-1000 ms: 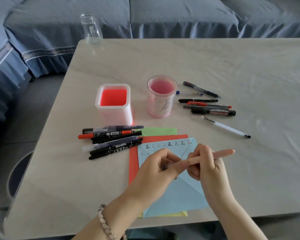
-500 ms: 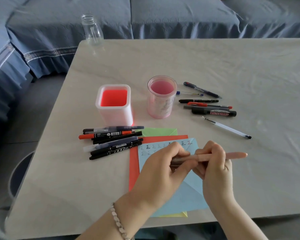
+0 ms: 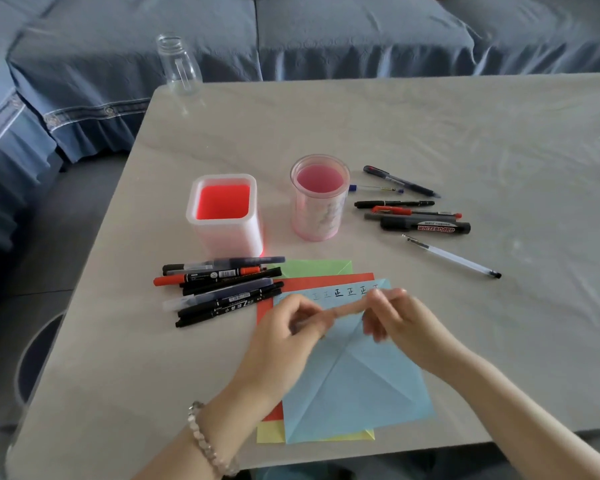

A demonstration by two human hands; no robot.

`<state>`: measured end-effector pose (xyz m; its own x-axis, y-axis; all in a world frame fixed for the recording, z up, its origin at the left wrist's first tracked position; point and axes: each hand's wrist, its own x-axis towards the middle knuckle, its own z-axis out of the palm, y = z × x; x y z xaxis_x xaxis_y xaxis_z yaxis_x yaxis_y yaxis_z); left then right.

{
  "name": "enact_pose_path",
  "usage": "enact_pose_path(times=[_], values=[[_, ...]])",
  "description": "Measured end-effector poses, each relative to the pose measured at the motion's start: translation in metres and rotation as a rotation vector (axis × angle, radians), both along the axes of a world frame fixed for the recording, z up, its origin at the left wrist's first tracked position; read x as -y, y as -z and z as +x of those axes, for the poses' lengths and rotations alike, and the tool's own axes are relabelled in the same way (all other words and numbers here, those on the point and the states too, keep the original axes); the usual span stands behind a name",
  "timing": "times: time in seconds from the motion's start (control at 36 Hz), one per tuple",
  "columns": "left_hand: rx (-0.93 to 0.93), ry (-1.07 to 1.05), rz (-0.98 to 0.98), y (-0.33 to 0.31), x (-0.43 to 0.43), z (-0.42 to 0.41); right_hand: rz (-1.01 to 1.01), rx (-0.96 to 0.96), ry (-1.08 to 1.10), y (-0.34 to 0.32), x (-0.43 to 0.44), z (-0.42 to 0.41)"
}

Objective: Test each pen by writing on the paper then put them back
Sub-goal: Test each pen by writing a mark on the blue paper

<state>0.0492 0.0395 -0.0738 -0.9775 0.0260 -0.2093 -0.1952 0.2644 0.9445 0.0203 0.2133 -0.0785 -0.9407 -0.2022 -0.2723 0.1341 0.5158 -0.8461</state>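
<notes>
Judging by the two-handed hold, I am working the cap of the peach pen [image 3: 343,308], either pulling it off to write or pressing it back on. Blur hides which. If the cap is coming off, the next move calls for a writing grip in one hand and the tip brought down on a bare patch of the blue paper [image 3: 354,386] under my fingers, below the row of characters already written. If it is going on, the pen needs carrying to the square holder [image 3: 226,216] or the round cup [image 3: 319,199], both standing beyond my fingertips.

Out past my left fingers lies a heap of markers [image 3: 219,289], well apart from the grip. My left hand [image 3: 281,336] hovers over the paper, a bead bracelet [image 3: 208,441] on the wrist, its fingers [image 3: 305,313] curled and pinching the pen's left end. The pen hangs nearly level between the two hands, clear of the tabletop [image 3: 430,133]. My right hand [image 3: 406,323] faces the left, its fingers [image 3: 378,301] smeared by motion but seemingly closed round the pen's right end. Beyond and to the right of them lie a clear pen [image 3: 451,256] and a cluster of loose pens [image 3: 416,216].
</notes>
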Motion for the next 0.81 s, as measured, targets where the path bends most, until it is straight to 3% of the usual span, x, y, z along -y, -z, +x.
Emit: enact_pose_path(times=[0.14,0.31,0.56,0.75,0.81], values=[[-0.114,-0.155,-0.136,0.007,0.023,-0.002,0.455,-0.395,0.274,0.01,-0.045,-0.042],[-0.244,-0.221,-0.235,0.009,0.048,-0.004,0.691,-0.331,0.268,0.023,-0.059,-0.062],[-0.433,-0.258,-0.614,0.017,0.09,-0.03,0.545,-0.382,0.191,0.022,-0.03,-0.034],[-0.329,-0.25,-0.815,0.035,0.105,-0.039,0.429,-0.513,0.086,0.017,-0.009,-0.003],[-0.382,-0.274,-0.839,0.035,0.101,-0.035,0.394,-0.538,0.059,0.013,-0.003,0.003]])
